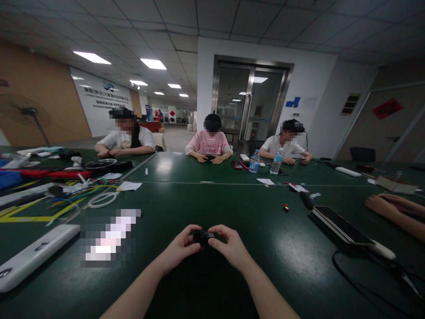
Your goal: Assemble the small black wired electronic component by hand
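Blue bin (9, 178), far left of the hands, cut off by the frame edge. Cables (71, 199), yellow, green and white, tangled; single strands hard to separate. White bar (40, 254), left of the hands and nearer than the cables; its near end touches the frame edge. Pixelated patch (111, 239), between bar and left hand; contents unreadable. Seated person (133, 137), beyond the hands to the left, face masked by blocks.

Left hand (186, 244): thumb and fingers pinching one side of a small black part (203, 238). Part: held between the two hands, just above the table (186, 288); much of it covered by fingertips, its exact shape hard to make out. Right hand (229, 243): thumb and forefinger pinching the other side; remaining fingers mostly hidden.

Person in pink (212, 141), straight beyond the hands, holding a dark object too indistinct to name. Two water bottles (265, 161), beyond and right. Small red item (286, 207), right of the hands, detail too small to tell. Black-screened device (343, 225), farther right, with a black cable (352, 277) nearer, running out of frame. Another person's hands (392, 208), far right, forearm cut off.
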`<action>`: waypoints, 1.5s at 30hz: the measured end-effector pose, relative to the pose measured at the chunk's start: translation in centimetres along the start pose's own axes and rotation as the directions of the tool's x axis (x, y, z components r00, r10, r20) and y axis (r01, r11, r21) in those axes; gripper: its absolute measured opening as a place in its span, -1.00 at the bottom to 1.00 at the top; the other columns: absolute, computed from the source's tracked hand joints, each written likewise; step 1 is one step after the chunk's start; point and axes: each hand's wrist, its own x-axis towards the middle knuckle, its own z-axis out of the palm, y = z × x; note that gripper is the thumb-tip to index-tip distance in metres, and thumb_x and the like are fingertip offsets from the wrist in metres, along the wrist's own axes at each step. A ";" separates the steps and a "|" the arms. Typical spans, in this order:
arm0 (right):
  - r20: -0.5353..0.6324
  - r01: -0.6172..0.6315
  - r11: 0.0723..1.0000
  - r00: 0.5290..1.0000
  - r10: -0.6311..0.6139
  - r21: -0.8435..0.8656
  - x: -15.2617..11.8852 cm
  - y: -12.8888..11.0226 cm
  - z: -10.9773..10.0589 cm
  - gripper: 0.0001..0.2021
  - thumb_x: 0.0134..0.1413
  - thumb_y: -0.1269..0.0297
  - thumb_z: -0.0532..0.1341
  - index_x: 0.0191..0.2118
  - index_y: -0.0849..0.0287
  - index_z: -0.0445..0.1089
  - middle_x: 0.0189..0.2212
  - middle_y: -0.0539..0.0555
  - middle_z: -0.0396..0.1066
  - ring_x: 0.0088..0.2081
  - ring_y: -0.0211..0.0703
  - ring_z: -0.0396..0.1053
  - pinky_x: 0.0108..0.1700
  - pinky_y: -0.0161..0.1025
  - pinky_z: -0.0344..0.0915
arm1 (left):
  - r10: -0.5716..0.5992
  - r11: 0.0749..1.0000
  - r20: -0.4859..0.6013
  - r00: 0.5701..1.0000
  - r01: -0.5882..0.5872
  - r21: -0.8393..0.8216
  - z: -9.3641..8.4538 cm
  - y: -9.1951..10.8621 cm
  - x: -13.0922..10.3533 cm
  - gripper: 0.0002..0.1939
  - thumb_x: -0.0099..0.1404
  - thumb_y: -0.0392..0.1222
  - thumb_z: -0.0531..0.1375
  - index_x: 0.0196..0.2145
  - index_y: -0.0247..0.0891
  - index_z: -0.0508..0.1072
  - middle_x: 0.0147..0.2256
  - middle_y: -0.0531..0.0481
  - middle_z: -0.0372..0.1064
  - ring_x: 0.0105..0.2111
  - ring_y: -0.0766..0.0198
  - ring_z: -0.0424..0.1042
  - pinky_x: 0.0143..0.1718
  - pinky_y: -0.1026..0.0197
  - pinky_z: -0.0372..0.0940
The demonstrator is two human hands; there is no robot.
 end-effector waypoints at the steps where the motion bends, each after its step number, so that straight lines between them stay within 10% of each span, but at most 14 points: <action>1: 0.015 0.009 1.000 1.000 -0.009 -0.008 0.0 -0.1 0.2 -0.79 -0.08 0.25 0.25 -0.24 0.09 0.41 -0.22 0.03 0.37 -0.13 -0.10 0.32 -0.01 -0.08 0.20 | 0.003 1.000 0.005 1.000 -0.003 -0.007 0.0 -0.1 0.0 -0.53 0.12 -0.15 0.26 -0.05 -0.15 0.17 -0.23 0.00 0.38 -0.21 0.19 0.37 -0.17 0.14 0.19; 13: 0.058 0.018 0.978 0.998 -0.006 -0.206 -0.1 -0.2 0.8 -0.80 -0.07 0.23 0.23 -0.24 0.04 0.42 -0.22 0.02 0.39 -0.13 -0.07 0.32 -0.05 -0.10 0.21 | -0.021 1.000 0.021 1.000 0.021 -0.003 -0.1 -0.3 0.2 -0.57 0.14 -0.22 0.24 -0.06 -0.16 0.19 -0.25 0.01 0.37 -0.25 0.22 0.38 -0.20 0.14 0.20; 45: 0.063 0.096 0.991 0.994 -0.091 -0.095 -0.2 0.2 0.3 -0.74 -0.09 0.31 0.24 -0.19 -0.03 0.43 -0.17 -0.01 0.40 -0.09 -0.06 0.32 0.00 -0.05 0.21 | 0.003 1.000 0.011 1.000 -0.004 0.030 -0.4 -0.4 0.1 -0.53 0.13 -0.10 0.25 -0.04 -0.16 0.18 -0.28 0.00 0.38 -0.23 0.18 0.37 -0.18 0.13 0.20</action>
